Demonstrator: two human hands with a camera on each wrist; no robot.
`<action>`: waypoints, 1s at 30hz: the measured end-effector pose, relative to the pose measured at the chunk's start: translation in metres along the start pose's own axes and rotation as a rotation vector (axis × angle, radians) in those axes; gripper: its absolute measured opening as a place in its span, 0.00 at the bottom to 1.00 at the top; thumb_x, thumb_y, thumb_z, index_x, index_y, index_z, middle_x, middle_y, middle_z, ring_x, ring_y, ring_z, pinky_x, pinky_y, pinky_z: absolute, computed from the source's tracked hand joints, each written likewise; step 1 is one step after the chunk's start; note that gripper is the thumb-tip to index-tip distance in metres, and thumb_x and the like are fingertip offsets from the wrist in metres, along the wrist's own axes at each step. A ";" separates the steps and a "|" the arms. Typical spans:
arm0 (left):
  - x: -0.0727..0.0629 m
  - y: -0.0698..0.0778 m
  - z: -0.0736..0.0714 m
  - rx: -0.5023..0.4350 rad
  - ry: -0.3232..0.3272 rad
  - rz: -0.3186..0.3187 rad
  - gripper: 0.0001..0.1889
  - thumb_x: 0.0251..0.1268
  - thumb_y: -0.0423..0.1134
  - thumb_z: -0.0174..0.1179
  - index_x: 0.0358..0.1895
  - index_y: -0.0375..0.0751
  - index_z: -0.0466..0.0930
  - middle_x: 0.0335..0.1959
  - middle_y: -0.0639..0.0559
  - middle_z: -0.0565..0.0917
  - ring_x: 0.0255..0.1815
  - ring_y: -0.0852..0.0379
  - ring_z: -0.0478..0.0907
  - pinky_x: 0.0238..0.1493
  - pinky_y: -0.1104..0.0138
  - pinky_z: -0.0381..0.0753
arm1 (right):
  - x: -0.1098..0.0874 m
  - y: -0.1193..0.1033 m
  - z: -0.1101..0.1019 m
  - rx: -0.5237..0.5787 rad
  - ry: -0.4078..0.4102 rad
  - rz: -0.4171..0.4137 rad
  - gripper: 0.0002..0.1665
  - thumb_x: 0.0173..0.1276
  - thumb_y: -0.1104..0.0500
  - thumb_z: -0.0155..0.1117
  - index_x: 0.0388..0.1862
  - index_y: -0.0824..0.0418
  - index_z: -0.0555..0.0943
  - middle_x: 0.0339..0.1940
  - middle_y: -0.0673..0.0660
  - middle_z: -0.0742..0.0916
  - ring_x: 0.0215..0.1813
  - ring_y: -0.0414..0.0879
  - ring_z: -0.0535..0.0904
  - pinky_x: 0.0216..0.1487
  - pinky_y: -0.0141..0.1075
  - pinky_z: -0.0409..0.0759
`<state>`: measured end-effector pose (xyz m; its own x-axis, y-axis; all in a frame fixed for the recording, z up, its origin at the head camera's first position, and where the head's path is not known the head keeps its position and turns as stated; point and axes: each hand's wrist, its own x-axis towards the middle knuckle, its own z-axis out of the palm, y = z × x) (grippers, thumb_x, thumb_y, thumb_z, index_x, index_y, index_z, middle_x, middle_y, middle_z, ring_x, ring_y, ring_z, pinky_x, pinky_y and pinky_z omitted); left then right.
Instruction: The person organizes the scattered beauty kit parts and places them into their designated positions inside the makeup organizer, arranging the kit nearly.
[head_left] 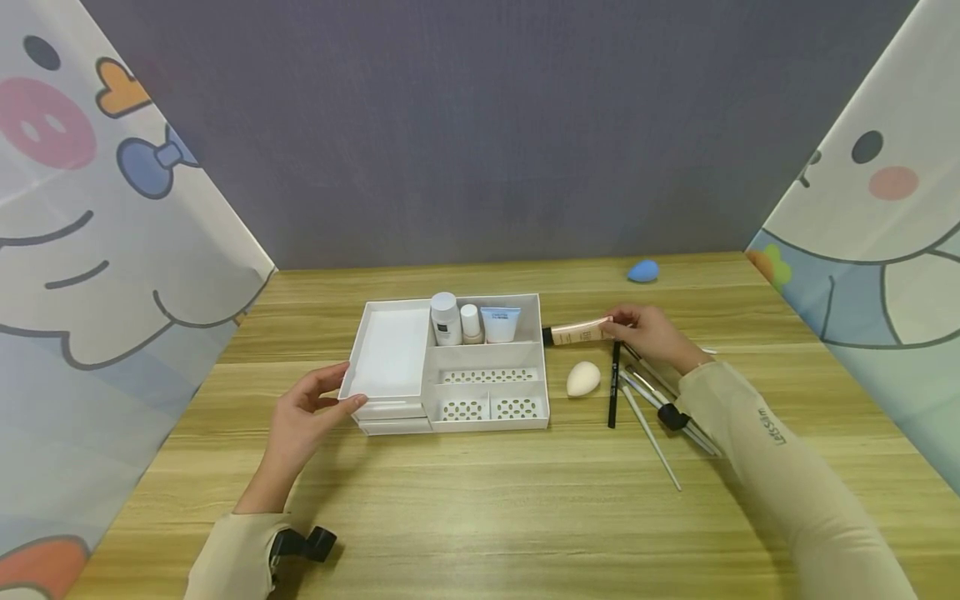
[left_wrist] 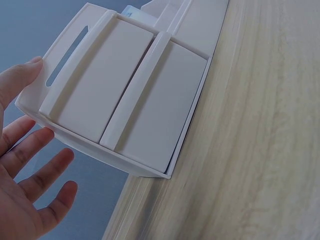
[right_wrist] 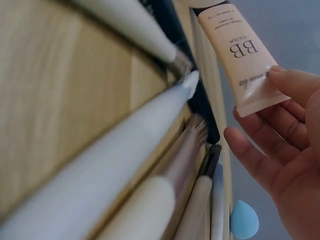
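Observation:
My left hand (head_left: 303,414) holds the front left corner of a white storage organizer (head_left: 390,342), thumb at the front and fingers along the side. Two drawer fronts (left_wrist: 100,80) show below in the left wrist view. A white bottle (head_left: 446,321), a small white-capped bottle (head_left: 471,322) and a pale blue tube (head_left: 500,323) stand in its back compartment. My right hand (head_left: 654,335) pinches the flat end of a BB cream tube (head_left: 583,332), whose black cap points at the organizer's right wall.
Right of the organizer lie a cream makeup sponge (head_left: 583,379), a black pencil-like stick (head_left: 614,387) and several makeup brushes (head_left: 651,437), partly under the right forearm. A blue makeup sponge (head_left: 643,271) sits near the table's back edge. A grey panel (head_left: 495,133) stands behind.

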<state>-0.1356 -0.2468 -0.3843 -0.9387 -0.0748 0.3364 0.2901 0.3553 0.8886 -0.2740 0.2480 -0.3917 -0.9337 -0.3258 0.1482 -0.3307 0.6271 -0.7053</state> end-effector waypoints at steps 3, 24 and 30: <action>0.000 0.001 0.000 0.002 0.000 -0.009 0.23 0.56 0.27 0.72 0.57 0.30 0.80 0.48 0.67 0.84 0.48 0.70 0.80 0.43 0.75 0.80 | 0.001 -0.002 0.001 0.117 0.008 0.011 0.15 0.75 0.59 0.62 0.47 0.73 0.80 0.39 0.64 0.86 0.38 0.54 0.85 0.37 0.37 0.85; 0.000 0.001 0.000 -0.009 -0.004 -0.009 0.23 0.56 0.26 0.72 0.56 0.29 0.80 0.49 0.66 0.84 0.49 0.70 0.79 0.43 0.75 0.80 | 0.005 -0.028 0.003 0.238 0.090 -0.034 0.16 0.77 0.65 0.57 0.53 0.79 0.75 0.42 0.74 0.82 0.35 0.46 0.83 0.36 0.46 0.87; 0.000 0.001 0.000 -0.006 -0.005 -0.013 0.23 0.57 0.27 0.71 0.57 0.29 0.79 0.50 0.64 0.84 0.49 0.70 0.79 0.43 0.75 0.80 | 0.006 -0.034 0.002 0.249 0.136 -0.031 0.16 0.75 0.68 0.57 0.55 0.81 0.73 0.44 0.76 0.82 0.34 0.45 0.84 0.36 0.40 0.87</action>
<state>-0.1354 -0.2468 -0.3835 -0.9433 -0.0742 0.3235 0.2794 0.3486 0.8947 -0.2681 0.2232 -0.3687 -0.9392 -0.2337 0.2517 -0.3310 0.4202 -0.8449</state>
